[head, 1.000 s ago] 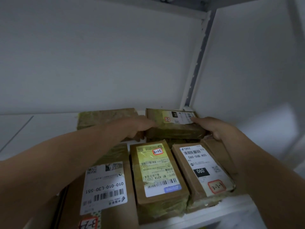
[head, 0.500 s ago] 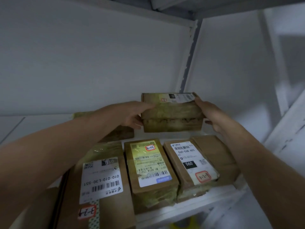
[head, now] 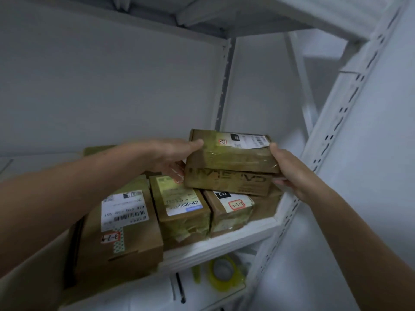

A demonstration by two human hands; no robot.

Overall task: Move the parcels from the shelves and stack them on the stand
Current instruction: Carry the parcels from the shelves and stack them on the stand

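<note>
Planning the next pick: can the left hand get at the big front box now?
Probably not yet: the left hand grips the lifted parcel. The big box itself has nothing lying on it.

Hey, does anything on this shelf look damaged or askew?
The middle front parcel has wrinkled, peeling tape at its near end, and the large box beside it seems to overhang the shelf edge.

Yellow tape roll (head: 232, 276); black pen (head: 180, 288) just left, apart.
</note>
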